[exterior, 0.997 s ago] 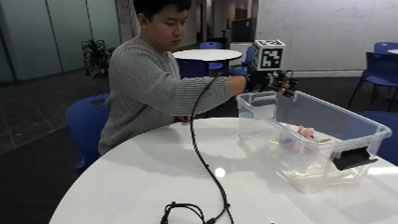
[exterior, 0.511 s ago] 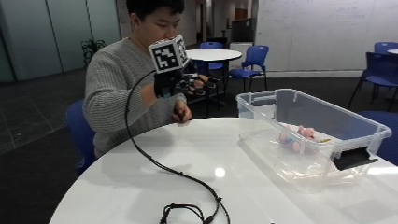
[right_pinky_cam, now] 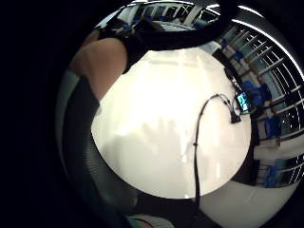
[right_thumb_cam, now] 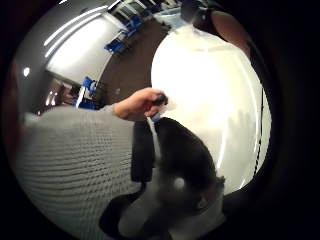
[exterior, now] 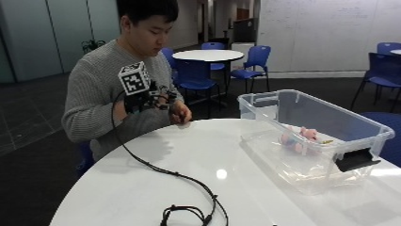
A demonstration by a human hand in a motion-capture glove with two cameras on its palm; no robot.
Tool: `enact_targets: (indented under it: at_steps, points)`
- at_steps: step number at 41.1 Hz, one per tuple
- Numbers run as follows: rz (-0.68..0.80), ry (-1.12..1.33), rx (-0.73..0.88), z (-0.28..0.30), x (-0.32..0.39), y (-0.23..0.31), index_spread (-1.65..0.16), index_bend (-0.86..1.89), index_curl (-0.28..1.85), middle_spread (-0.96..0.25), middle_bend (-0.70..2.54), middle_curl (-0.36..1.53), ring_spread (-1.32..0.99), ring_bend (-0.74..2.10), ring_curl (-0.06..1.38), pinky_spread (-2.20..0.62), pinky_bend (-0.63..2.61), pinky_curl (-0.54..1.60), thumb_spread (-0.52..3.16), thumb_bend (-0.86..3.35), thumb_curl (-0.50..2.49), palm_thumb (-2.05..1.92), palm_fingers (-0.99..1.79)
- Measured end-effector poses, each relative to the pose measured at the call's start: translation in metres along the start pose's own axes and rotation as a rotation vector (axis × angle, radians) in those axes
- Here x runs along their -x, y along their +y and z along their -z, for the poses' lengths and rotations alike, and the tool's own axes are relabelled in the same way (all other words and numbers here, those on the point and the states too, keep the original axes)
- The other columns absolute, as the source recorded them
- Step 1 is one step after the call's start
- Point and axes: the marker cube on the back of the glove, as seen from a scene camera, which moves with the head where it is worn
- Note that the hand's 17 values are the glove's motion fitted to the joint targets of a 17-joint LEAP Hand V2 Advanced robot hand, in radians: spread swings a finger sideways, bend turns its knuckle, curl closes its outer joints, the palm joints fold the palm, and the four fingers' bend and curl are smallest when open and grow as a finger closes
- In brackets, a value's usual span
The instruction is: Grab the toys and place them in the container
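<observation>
A clear plastic container point(exterior: 351, 123) stands on the right side of the round white table point(exterior: 188, 155). Pink toys point(exterior: 300, 137) lie on its bottom. My gloved right hand point(exterior: 149, 100) hovers above the table's near-left edge, close to the person's chest and far from the container. It holds nothing, and its shadow on the table point(right_pinky_cam: 156, 137) shows spread fingers. The bare left hand point(exterior: 181, 113) rests at the table's edge and pinches a small dark thing point(right_thumb_cam: 159, 99). No loose toy shows on the tabletop.
A black cable point(exterior: 164, 170) runs from the glove across the table to a coil near the front edge. A small device point(right_pinky_cam: 243, 102) lies at the table's rim. Blue chairs and another round table point(exterior: 207, 55) stand behind.
The gloved hand has left the container's rim, swung back towards the person's chest and come down a little. The toys and container have not moved.
</observation>
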Motion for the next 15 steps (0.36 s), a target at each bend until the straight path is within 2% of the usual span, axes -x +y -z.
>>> enact_targets:
  at_steps: [6, 15]
  points:
    - [-0.047, -0.04, 0.09, -0.02, 0.002, 0.019, -0.43, 0.25, 0.52, -0.2, 0.18, 0.38, -0.16, 0.34, 0.35, 0.05, 0.74, 0.31, 1.34, -0.04, 0.16, -0.06, 0.07]
    - [-0.075, -0.01, 0.088, -0.024, -0.005, 0.024, -0.43, 0.25, 0.52, -0.2, 0.18, 0.37, -0.17, 0.33, 0.34, 0.05, 0.73, 0.31, 1.37, -0.04, 0.15, -0.06, 0.05]
